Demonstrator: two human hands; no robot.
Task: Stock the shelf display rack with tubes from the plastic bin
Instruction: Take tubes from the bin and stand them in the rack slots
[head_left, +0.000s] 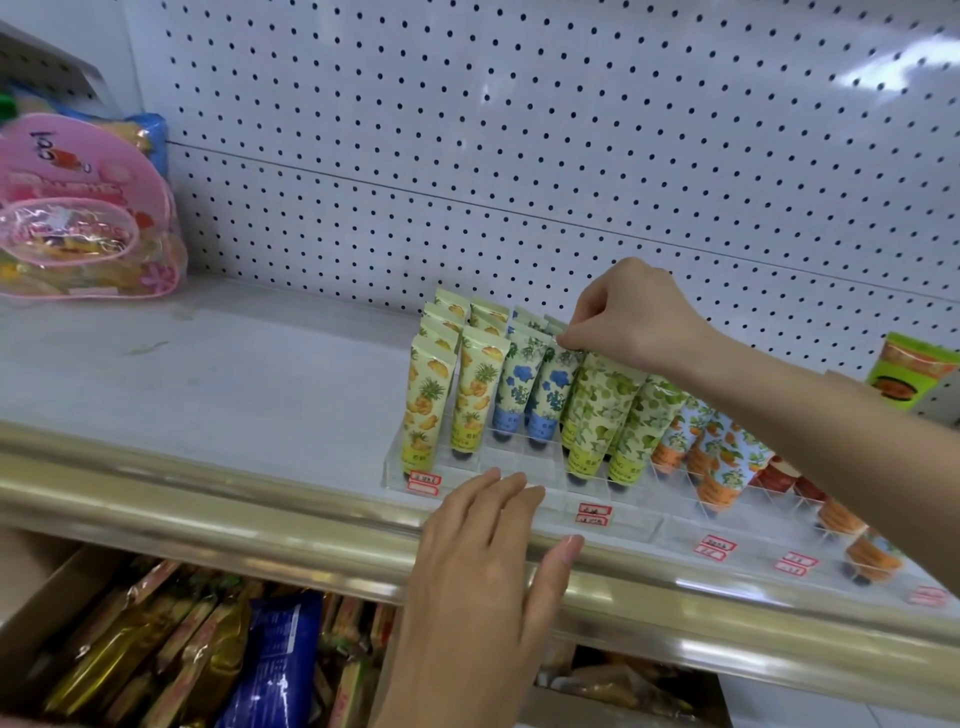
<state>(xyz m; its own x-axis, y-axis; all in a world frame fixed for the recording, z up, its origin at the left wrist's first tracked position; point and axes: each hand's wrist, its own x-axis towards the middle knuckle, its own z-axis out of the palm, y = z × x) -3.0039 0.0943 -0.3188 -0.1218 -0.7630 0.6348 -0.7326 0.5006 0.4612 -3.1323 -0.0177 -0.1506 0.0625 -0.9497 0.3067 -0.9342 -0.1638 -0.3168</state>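
Note:
A clear acrylic display rack (550, 486) stands on the white shelf and holds upright tubes in columns: yellow pineapple tubes (427, 405), blue flower tubes (517, 387), green leaf tubes (597, 410) and orange fruit tubes (722, 457). My right hand (631, 317) reaches over the rack, and its fingertips pinch the top edge of a blue flower tube (553, 387) in the second blue column. My left hand (483, 561) lies flat with straight fingers on the shelf's front edge, touching the rack's front. The plastic bin is not in view.
A pink transparent bag of sweets (78, 218) sits at the shelf's left end. A green and orange package (909, 371) stands at the far right. White pegboard (519, 156) backs the shelf. Below the gold shelf rail (208, 499), a tray holds several snack packets (208, 649).

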